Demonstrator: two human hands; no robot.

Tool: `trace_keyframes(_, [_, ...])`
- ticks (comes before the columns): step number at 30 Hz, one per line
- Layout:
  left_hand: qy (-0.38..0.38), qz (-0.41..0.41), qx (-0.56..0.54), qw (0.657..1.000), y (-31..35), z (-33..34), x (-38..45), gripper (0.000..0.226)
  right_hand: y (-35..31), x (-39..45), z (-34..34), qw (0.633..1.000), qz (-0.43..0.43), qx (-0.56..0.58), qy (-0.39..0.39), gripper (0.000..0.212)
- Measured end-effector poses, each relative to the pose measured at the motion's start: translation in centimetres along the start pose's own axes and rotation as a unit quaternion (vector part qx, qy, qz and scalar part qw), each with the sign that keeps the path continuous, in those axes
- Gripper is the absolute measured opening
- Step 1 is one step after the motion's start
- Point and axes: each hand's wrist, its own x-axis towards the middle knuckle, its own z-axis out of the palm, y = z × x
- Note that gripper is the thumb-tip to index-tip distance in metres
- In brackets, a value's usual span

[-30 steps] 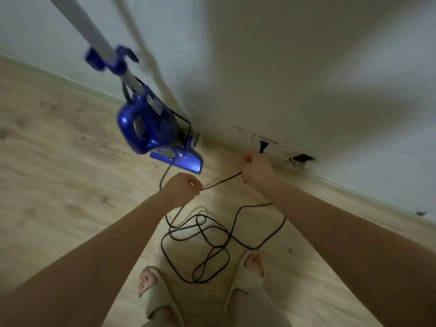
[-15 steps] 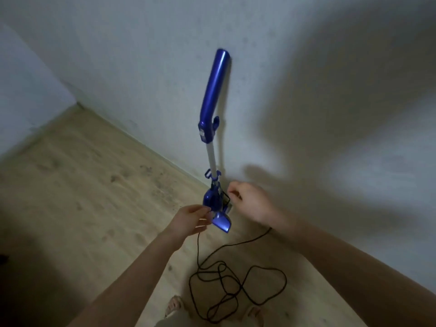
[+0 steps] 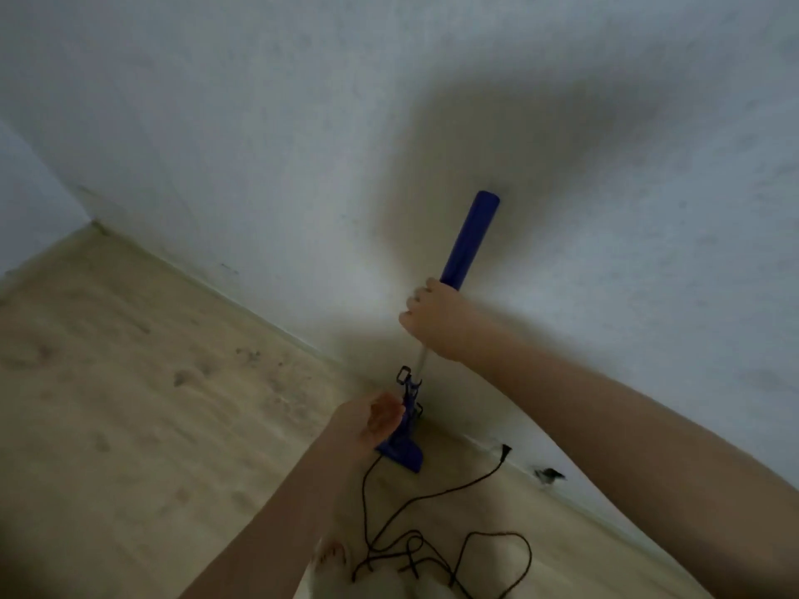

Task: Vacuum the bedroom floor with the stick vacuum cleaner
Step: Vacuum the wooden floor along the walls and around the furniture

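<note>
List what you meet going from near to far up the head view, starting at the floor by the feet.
Tangled black cord → blue floor nozzle → left hand → right hand on the pole → blue grip against the wall.

arms: both are showing bare — no sleeves | left hand [image 3: 367, 419]: wearing nothing visible | right hand [image 3: 436, 319]: likewise bare | foot [image 3: 330, 555]: blurred — toes are showing

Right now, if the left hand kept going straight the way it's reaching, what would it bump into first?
Most likely the blue vacuum body. The left hand reaches toward it and sits right beside it; the blur hides whether they already touch. The wall lies behind.
</note>
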Motion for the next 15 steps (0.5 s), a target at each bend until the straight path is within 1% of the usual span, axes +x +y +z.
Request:
trace_keyframes(2, [-0.017,-0.023,-0.002,1.000,0.9,-0.3,0.9,0.022,0.7,2.2,-1.1,0.990,0.046,-0.035,-0.131,0.021])
trace_keyframes(4, [-0.026,-0.046,-0.002,0.999,2.0,-0.9,2.3,0.022,0.8,4.2,-1.6,0.968,0.067,-0.039,-0.239,0.021])
trace_keyframes(6, [-0.032,-0.064,-0.019,0.997,2.6,-1.3,3.5,0.024,0.5,5.2,-1.8,0.943,0.064,-0.020,-0.325,0.023])
trace_keyframes(8, [-0.041,-0.077,-0.031,0.996,2.7,-1.6,4.5,0.024,0.1,5.2,-2.4,0.925,0.054,0.013,-0.376,0.031])
trace_keyframes(10, [-0.052,-0.096,-0.027,0.994,2.3,-1.3,5.0,0.025,-0.6,4.6,-3.6,0.922,0.040,0.043,-0.383,0.031])
trace_keyframes(12, [-0.066,-0.124,-0.035,0.989,1.4,-0.5,5.1,0.027,-1.8,4.0,-4.3,0.931,0.025,0.037,-0.362,0.031])
trace_keyframes(15, [-0.077,-0.142,-0.086,0.983,-0.2,0.6,5.4,0.028,-3.9,3.0,-4.4,0.941,0.022,0.035,-0.337,0.025])
